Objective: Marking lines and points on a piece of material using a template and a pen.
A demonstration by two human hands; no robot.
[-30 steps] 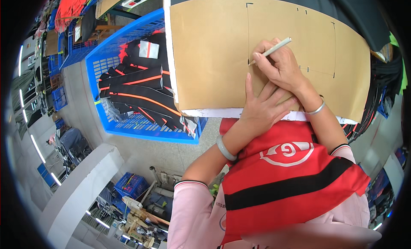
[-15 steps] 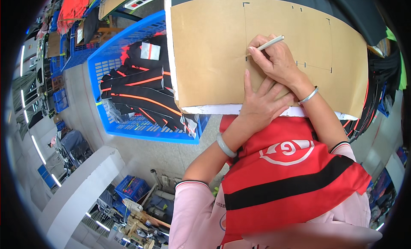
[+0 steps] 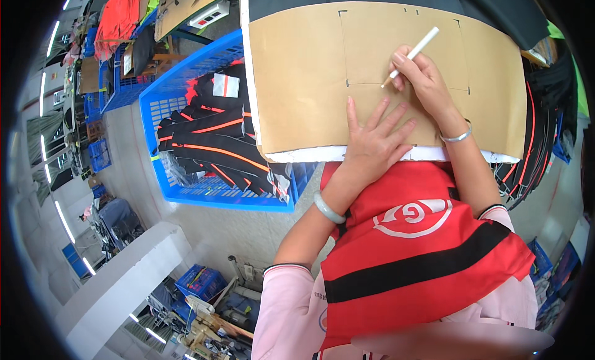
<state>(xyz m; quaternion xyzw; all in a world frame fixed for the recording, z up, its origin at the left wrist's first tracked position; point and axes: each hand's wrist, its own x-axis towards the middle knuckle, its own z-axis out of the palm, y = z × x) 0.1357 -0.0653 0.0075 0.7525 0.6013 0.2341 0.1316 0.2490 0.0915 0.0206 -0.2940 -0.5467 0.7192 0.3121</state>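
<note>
A large sheet of brown paper [image 3: 297,81] covers the table top, marked with a thin-lined rectangle that has dark corner marks. In my right hand [image 3: 423,81] a slim white pencil [image 3: 426,40] is pinched, its upper end leaning up to the right. Its tan, tapered tip is at the rectangle's lower line, near the middle; whether it touches the paper I cannot tell. Flat on the paper just below that line, my left hand [image 3: 377,139] has its fingers spread and holds nothing.
A blue plastic crate [image 3: 229,202] of black pieces with orange stripes [image 3: 214,142] stands left of the table. Dark fabric [image 3: 359,2] lies beyond the paper. More dark, striped pieces [image 3: 519,165] hang at the right. The table's white edge [image 3: 310,154] is close to my body.
My right hand has moved right with the pencil, from the rectangle's lower left corner to mid-line, and off my left hand. The pencil stands steeper. The left hand remains flat, its fingers more visible.
</note>
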